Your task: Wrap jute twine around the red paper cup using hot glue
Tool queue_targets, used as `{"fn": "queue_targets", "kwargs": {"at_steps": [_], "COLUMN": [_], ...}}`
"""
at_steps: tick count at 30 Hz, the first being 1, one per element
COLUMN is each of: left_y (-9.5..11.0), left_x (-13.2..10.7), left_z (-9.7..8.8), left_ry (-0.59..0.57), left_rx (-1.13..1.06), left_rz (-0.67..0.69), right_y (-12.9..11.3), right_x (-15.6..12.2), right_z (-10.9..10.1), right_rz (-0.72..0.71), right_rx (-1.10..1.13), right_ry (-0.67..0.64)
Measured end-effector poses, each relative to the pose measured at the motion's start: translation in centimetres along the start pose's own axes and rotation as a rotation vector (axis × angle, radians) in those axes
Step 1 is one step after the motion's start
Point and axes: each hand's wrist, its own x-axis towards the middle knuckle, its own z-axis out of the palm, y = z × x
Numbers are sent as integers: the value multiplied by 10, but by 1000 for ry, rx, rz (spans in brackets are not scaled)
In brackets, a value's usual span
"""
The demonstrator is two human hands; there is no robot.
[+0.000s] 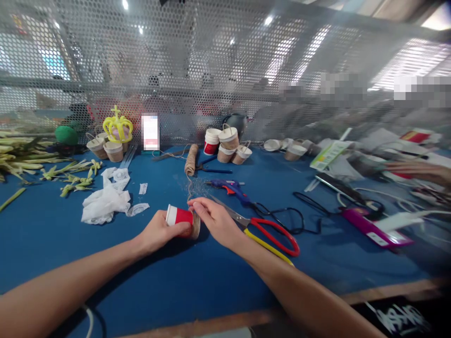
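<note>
A small red paper cup (179,217) with a white rim lies on its side on the blue table (197,277). My left hand (158,232) is wrapped round it from the left. My right hand (215,220) pinches brown twine against the cup's end, which looks wound with twine. A thin strand runs up from there to a twine spool (191,159) further back. Red and yellow scissors (268,231) lie just right of my right hand.
A blue glue gun (230,187) with a black cord lies behind the scissors. Twine-wrapped cups (229,144) stand by the mesh wall, more beside a yellow crown (117,126). White plastic (105,199) and green leaves (21,159) sit left. Another person's hand (423,171) rests far right.
</note>
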Motion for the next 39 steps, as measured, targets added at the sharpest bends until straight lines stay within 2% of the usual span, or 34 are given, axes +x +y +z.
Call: {"fn": "queue_targets", "kwargs": {"at_steps": [13, 18, 29, 32, 35, 36, 39], "left_y": [9, 7, 8, 9, 9, 9, 8], "left_x": [-5, -3, -3, -3, -4, -4, -1], "left_z": [3, 1, 1, 4, 4, 3, -1], "left_ry": [74, 43, 64, 64, 68, 74, 121], "left_rx": [33, 75, 114, 81, 43, 46, 104], "left_rz": [-36, -14, -12, -28, -34, -24, 39], "right_y": [-6, -10, -15, -19, -15, -10, 15], "right_x": [-5, -8, -14, -7, 8, 13, 31], "right_z": [1, -2, -1, -18, -51, -64, -93], "right_rz": [-132, -163, -262, -160, 50, 142, 265], "right_rx": [15, 7, -187, -279, -497, -582, -635], "right_ry": [-32, -82, -109, 22, 160, 165, 145]}}
